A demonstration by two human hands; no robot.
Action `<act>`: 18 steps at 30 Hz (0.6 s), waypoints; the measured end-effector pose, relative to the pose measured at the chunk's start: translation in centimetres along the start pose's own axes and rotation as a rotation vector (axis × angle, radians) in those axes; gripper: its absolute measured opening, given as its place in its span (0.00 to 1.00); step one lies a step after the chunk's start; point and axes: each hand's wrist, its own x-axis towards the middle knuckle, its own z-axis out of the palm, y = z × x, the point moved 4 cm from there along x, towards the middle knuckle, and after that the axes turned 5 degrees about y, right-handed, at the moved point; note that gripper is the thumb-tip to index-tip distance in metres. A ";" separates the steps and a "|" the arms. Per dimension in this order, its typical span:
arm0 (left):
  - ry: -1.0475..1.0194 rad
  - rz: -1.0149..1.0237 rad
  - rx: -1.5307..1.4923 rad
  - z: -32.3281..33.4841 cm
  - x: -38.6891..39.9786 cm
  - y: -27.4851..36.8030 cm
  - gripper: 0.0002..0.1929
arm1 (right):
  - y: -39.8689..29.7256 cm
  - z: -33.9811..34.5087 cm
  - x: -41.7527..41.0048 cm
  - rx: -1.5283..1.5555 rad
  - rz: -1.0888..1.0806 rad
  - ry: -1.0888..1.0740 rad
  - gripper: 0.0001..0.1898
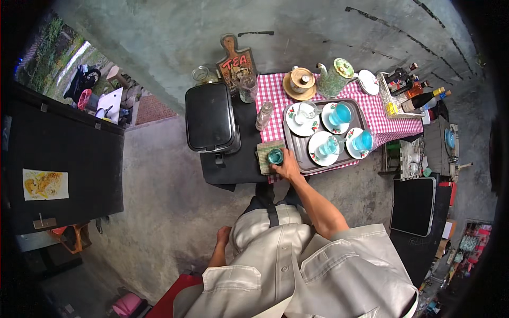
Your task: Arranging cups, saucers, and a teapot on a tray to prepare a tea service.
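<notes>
My right hand (289, 165) has its fingers around a small teal glass (275, 156) over a folded woven mat (263, 148) at the table's near edge. Just right of it lies a brown serving tray (304, 162). Several white saucers with a red and green pattern (292, 126) stand on the tray, each bearing a glass cup. Three cups, such as the blue one (340, 114), look blue; the cup at the back left (307, 111) is clear. My left hand (224, 234) hangs low by my side, away from the table; its fingers are mostly hidden.
A black lidded bin (210, 117) and a small glass bottle (264, 116) stand left of the tray. Behind it are a green enamel teapot (331, 83) and a lidded pot (301, 80) on a wooden saucer. A basket of bottles (391, 107) sits at the right.
</notes>
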 end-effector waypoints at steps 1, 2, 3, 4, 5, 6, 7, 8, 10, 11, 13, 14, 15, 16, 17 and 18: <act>-0.009 0.009 0.009 -0.1 -0.3 0.4 0.16 | 0.5 -0.1 0.2 0.014 0.000 -0.003 0.40; -0.006 0.047 -0.006 -0.3 -0.8 0.9 0.14 | 0.9 -0.3 0.3 0.029 0.000 -0.007 0.38; 0.004 0.083 -0.020 -0.7 -1.4 1.2 0.13 | 0.9 -0.6 0.3 0.035 0.007 0.002 0.38; -0.002 0.090 -0.009 -1.1 -1.7 1.5 0.13 | 0.8 -0.9 0.3 0.059 -0.025 -0.004 0.37; -0.061 -0.055 -0.086 -1.2 -1.9 1.3 0.12 | 0.7 -1.3 0.3 0.084 -0.056 -0.009 0.36; -0.111 -0.203 -0.167 -1.3 -2.3 1.3 0.10 | 0.4 -1.5 0.2 0.110 -0.093 0.022 0.35; -0.115 -0.198 -0.158 -1.2 -2.6 2.3 0.10 | 0.3 -2.1 0.0 0.113 -0.088 0.031 0.35; -0.087 -0.187 -0.116 -1.0 -2.9 3.4 0.08 | 0.1 -2.8 -0.1 0.144 -0.103 0.036 0.35; -0.063 -0.175 -0.062 -0.5 -2.8 5.5 0.07 | 0.0 -4.4 -0.8 0.215 -0.169 0.089 0.34; -0.066 -0.199 -0.038 -0.2 -2.6 6.2 0.07 | 0.2 -5.2 -1.2 0.219 -0.160 0.095 0.34; -0.066 -0.223 -0.011 0.6 -2.1 7.9 0.07 | -0.5 -8.2 -2.2 0.277 -0.222 0.137 0.33; -0.077 -0.243 -0.047 1.3 -1.6 8.6 0.08 | -0.7 -9.9 -2.7 0.293 -0.198 0.153 0.32; -0.088 -0.262 -0.082 2.1 -1.2 9.4 0.08 | -0.7 -11.5 -3.3 0.296 -0.192 0.157 0.32; -0.095 -0.262 -0.072 2.9 -1.3 11.6 0.08 | 0.0 -13.1 -3.9 0.335 -0.128 0.159 0.32; -0.103 -0.190 0.006 3.9 -1.4 14.1 0.07 | 1.0 -14.2 -4.4 0.375 -0.064 0.160 0.32; -0.109 -0.115 0.085 4.8 -1.5 17.0 0.07 | 2.0 -15.6 -4.9 0.370 -0.093 0.222 0.33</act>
